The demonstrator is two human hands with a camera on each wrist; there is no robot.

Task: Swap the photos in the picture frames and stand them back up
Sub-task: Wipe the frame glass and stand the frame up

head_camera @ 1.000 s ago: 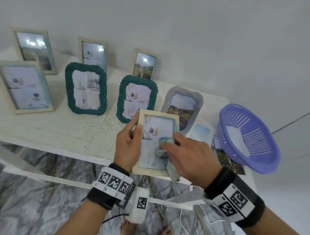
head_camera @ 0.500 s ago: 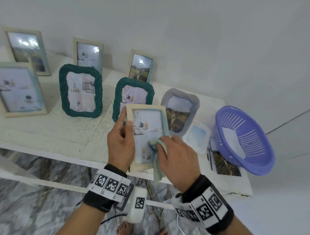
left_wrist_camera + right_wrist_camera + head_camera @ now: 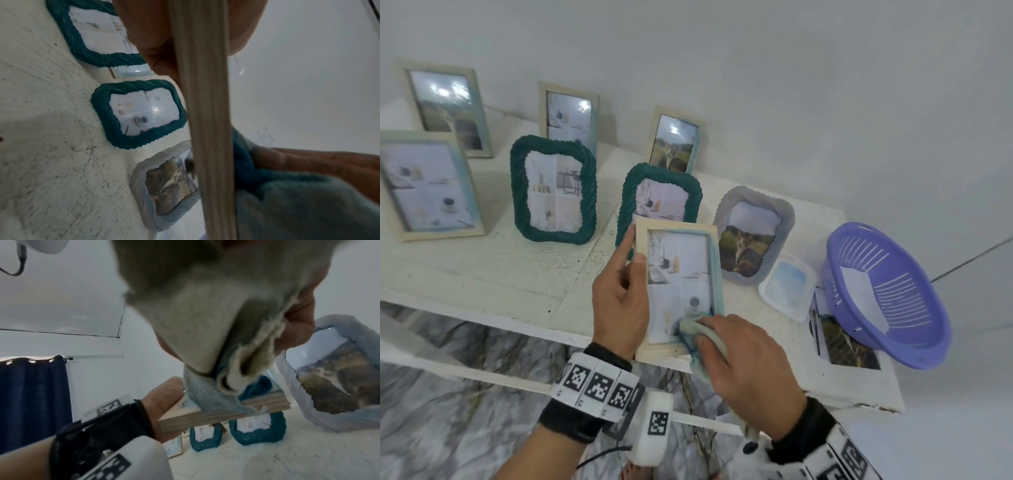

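Observation:
A pale wooden picture frame (image 3: 678, 240) with a light interior photo is held above the table's front edge. My left hand (image 3: 621, 291) grips its left side, thumb on the front and index finger along the edge. My right hand (image 3: 743, 356) presses a bunched pale blue-green cloth (image 3: 698, 334) onto the glass at the frame's lower right corner. In the left wrist view the frame edge (image 3: 207, 113) runs between fingers, with the cloth (image 3: 287, 203) beside it. The right wrist view shows the cloth (image 3: 216, 329) hanging over the frame (image 3: 222, 413).
Several frames stand on the white table (image 3: 482, 274): two teal ones (image 3: 553, 192), a grey one (image 3: 753, 233) with a cat photo, wooden ones behind. A clear plastic pane (image 3: 787, 286), a loose photo (image 3: 842, 346) and a purple basket (image 3: 883, 294) lie to the right.
The right hand has slid the cloth down the glass, from the middle to the lower right corner. The left hand keeps its grip on the frame.

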